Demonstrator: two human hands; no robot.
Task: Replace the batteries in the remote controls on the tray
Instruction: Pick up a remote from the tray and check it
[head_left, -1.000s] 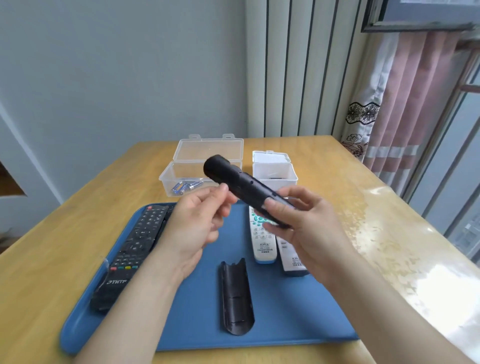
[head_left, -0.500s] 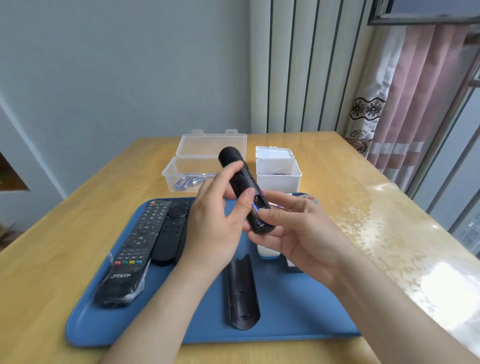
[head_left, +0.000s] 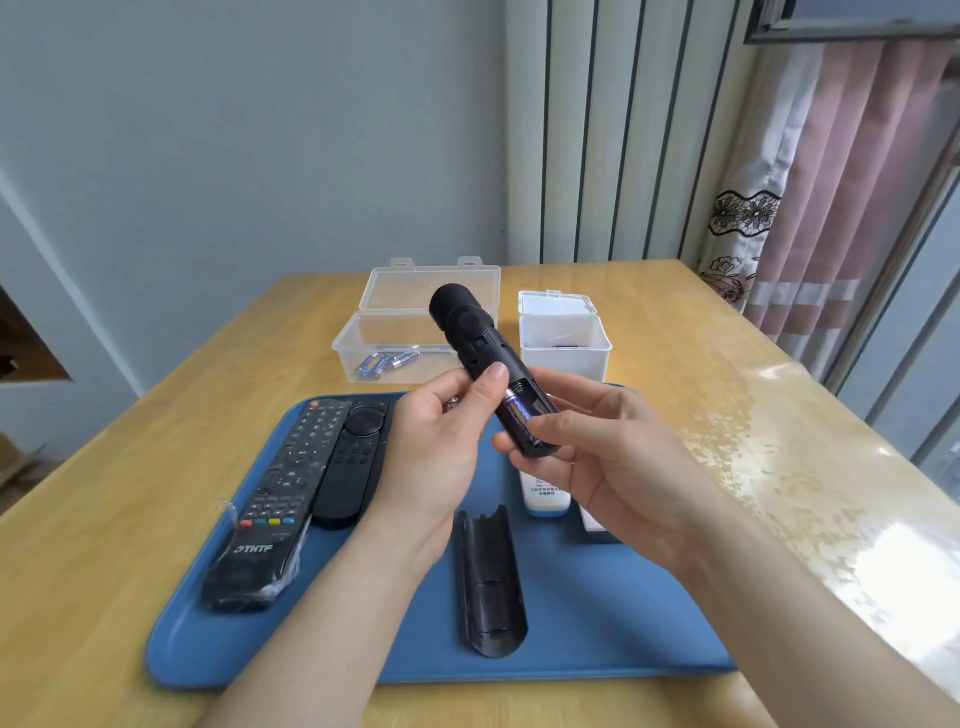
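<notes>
Your left hand (head_left: 447, 431) has come in against the slim black cylindrical remote control (head_left: 488, 369); a second ago it hung open beside it, and now its thumb presses on the edge of the open battery bay while the fingers curl loosely behind. Something small and metallic glints inside that palm, too hidden to name. Your right hand (head_left: 597, 447) grasps the lower end of the remote, fingers wrapped beneath and thumb laid across the bottom, holding it tilted with the round head pointing up and away from you. You have turned the remote since a second ago, so the bay now faces you, and a purple and gold battery (head_left: 517, 413) sits in its left slot, with the slot beside it looking empty. In my judgement you are midway through this remote: one cell seated or about to be lifted out, I cannot tell which.

Below your hands, the curved black battery cover (head_left: 488, 577) lies on the blue plastic tray (head_left: 597, 623), apart from the remote. At the tray's left lie a long black button remote (head_left: 280, 499) and a shorter black remote with a round pad (head_left: 353, 457), side by side; a white remote (head_left: 545, 493) peeks out under your right hand. Beyond the tray on the wooden tabletop (head_left: 104, 519), a clear lidded box (head_left: 395, 343) holds loose batteries, and a white box (head_left: 563, 343) stands to its right.
</notes>
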